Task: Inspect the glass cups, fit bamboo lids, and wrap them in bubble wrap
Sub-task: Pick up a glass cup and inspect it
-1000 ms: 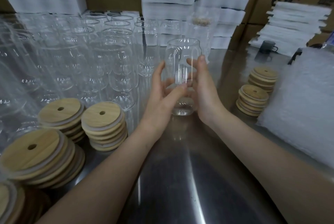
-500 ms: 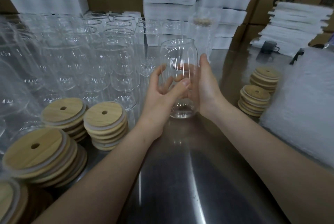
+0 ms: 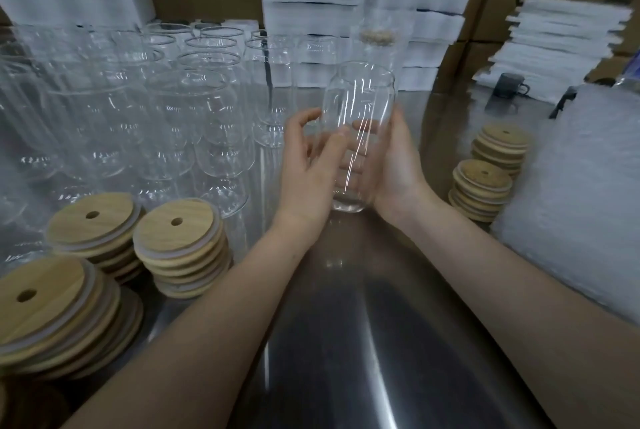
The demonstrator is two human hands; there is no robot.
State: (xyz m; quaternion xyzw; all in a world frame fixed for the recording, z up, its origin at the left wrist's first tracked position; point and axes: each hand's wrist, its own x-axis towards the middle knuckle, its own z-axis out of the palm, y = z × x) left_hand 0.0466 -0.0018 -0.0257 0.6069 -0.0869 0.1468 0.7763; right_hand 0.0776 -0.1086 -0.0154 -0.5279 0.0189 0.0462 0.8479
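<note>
Glass cup (image 3: 360, 99), shifted slightly rightward, upright above bench (image 3: 346, 324) centre; left hand (image 3: 308, 169) and right hand (image 3: 394, 165) fingers curled round its lower half.

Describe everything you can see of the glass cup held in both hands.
The cup is clear, can-shaped glass with a narrowed open rim and thick base, empty, no lid. It is near upright, slightly tilted, held over the steel table. The left hand grips its left side, thumb in front; the right hand wraps its right side, fingers behind.
</note>
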